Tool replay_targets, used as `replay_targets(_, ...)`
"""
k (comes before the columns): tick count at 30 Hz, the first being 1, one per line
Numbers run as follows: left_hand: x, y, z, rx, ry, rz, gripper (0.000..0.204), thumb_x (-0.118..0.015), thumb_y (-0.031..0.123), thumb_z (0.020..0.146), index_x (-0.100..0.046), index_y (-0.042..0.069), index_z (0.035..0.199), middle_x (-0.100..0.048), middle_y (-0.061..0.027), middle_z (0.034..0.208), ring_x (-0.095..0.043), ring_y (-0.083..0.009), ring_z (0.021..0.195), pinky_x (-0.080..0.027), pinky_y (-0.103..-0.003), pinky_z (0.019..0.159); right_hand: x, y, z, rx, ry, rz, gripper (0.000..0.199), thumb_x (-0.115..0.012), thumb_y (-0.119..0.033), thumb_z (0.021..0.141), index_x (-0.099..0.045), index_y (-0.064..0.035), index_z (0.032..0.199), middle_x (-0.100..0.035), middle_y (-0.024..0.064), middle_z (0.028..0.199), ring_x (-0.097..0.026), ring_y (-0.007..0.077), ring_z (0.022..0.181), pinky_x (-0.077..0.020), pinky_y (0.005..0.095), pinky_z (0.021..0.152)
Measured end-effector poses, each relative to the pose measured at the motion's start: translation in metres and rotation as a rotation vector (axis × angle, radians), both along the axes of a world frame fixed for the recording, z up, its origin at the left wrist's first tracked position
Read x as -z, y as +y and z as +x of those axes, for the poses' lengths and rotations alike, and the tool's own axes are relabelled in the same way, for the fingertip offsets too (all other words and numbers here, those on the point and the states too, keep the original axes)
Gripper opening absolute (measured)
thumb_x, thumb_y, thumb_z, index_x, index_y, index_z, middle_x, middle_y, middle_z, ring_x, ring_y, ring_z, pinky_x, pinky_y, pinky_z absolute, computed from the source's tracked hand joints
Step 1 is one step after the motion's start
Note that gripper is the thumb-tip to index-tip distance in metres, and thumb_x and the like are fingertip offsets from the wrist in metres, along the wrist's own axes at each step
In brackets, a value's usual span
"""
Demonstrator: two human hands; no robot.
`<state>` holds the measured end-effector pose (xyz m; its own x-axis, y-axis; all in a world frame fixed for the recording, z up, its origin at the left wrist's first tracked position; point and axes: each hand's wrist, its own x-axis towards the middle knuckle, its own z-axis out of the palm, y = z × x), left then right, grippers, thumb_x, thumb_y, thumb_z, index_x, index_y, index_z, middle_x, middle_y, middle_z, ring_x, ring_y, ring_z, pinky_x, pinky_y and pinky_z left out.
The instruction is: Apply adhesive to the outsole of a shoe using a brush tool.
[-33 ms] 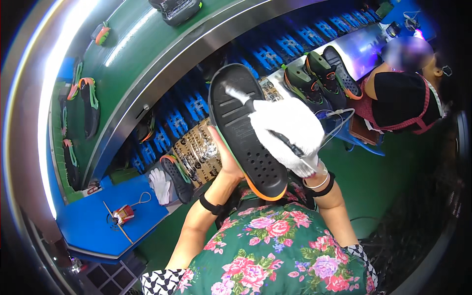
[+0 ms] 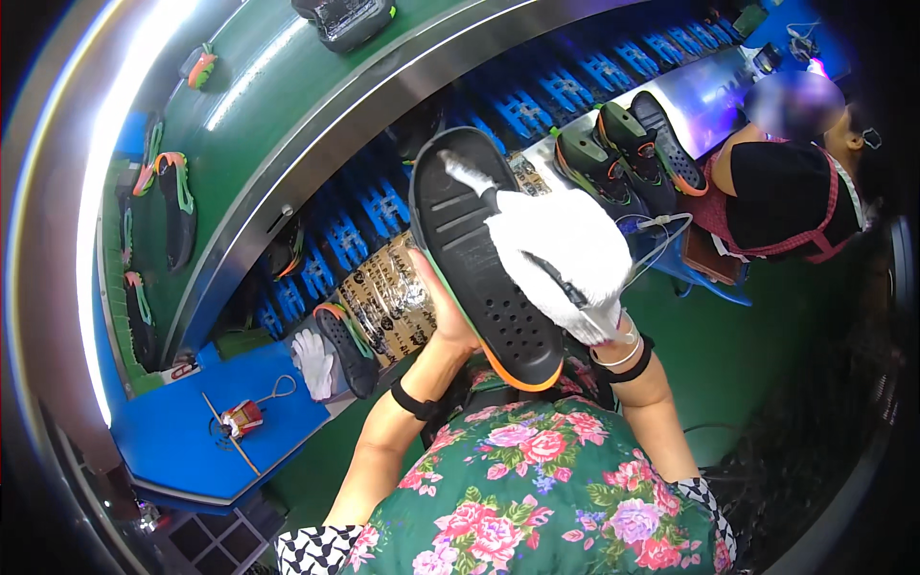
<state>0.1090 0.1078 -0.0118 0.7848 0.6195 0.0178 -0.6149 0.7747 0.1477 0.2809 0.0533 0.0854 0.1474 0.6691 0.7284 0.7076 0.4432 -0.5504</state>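
A black shoe sole (image 2: 455, 240) with an orange and green edge is held up in front of me, its grooved and perforated inner side facing up. My bare left hand (image 2: 448, 311) grips it along its left edge; the fingers underneath are hidden. In a white glove, my right hand (image 2: 565, 249) is closed round a dark-handled brush (image 2: 467, 172). The pale bristles lie over the upper part of the sole, near its grooves. The back end of the brush handle shows across the glove.
Taped cardboard (image 2: 388, 297) is behind the sole, beside a row of blue holders (image 2: 522, 113). Black shoes (image 2: 613, 153) stand at the right near a seated co-worker (image 2: 781, 187). At left are a blue table (image 2: 182, 431), a white glove (image 2: 313, 362) and a green conveyor (image 2: 259, 91) carrying soles.
The brush tip has shifted slightly up the sole. The sole has moved a tiny bit to the right in my left hand's grip.
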Motion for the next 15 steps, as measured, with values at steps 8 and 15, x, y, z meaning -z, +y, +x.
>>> replay_targets(8,0.047,-0.014,-0.007,0.007,-0.201,-0.128,0.115,-0.019,0.096,0.088,-0.039,0.008,0.159,-0.049,-0.0125,0.157,-0.049,-0.0300,0.142,-0.035,-0.046,0.123,0.008,-0.008,-0.025,-0.093,-0.002,-0.104,0.035,-0.074,-0.009,0.085,-0.075,-0.0068,0.120,-0.075,0.0118,0.120,-0.071,0.0275,0.106,-0.0555,0.0412,0.092)
replay_targets(15,0.036,-0.013,-0.011,-0.220,0.626,0.256,0.097,-0.022,0.085,0.098,-0.035,0.015,0.162,-0.047,-0.0066,0.159,-0.047,-0.0269,0.143,-0.034,-0.046,0.123,0.002,-0.004,-0.004,-0.038,0.141,-0.022,0.028,-0.078,-0.002,0.078,-0.079,-0.0030,0.107,-0.078,0.0171,0.110,-0.074,0.0310,0.094,-0.0574,0.0413,0.083)
